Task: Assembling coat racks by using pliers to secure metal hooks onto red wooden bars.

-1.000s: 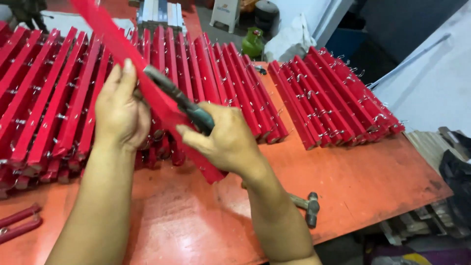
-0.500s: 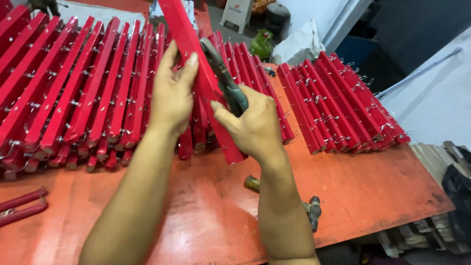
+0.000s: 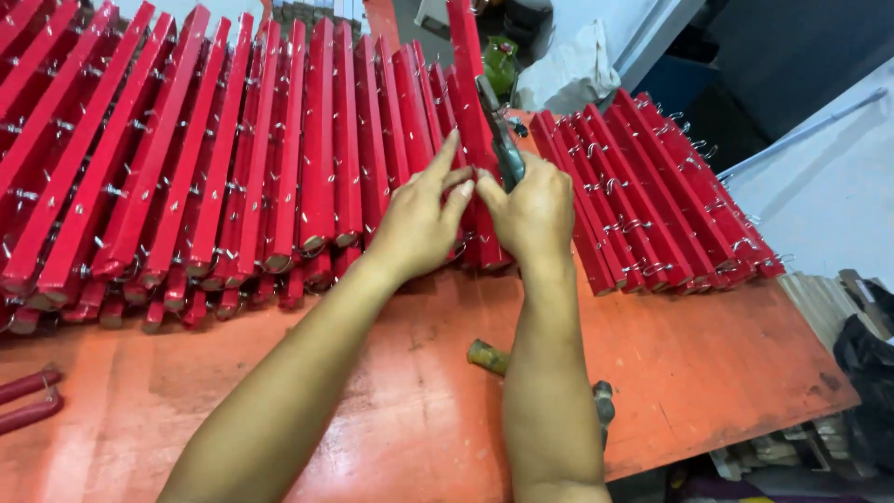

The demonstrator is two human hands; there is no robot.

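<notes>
My left hand point(image 3: 421, 224) and my right hand point(image 3: 533, 212) meet at a long red wooden bar point(image 3: 468, 88) that stands tilted, its lower end near the orange table point(image 3: 726, 373). The left fingers pinch the bar's edge. In my right hand is a pair of dark pliers point(image 3: 501, 140), its jaws up against the bar's side. Many like red bars with small metal hooks lie in rows behind, a wide stack point(image 3: 186, 168) at the left and a smaller stack point(image 3: 652, 186) at the right.
A hammer point(image 3: 521, 368) with a wooden handle lies on the table under my right forearm. Two red pieces point(image 3: 28, 396) rest at the left edge. A green bottle point(image 3: 501, 58) and white cloth stand beyond the table. Wooden slats lie off the right edge.
The red bar has swung from a slant to nearly upright and moved right. Both hands have slid down and come together on it, the pliers still held against it.
</notes>
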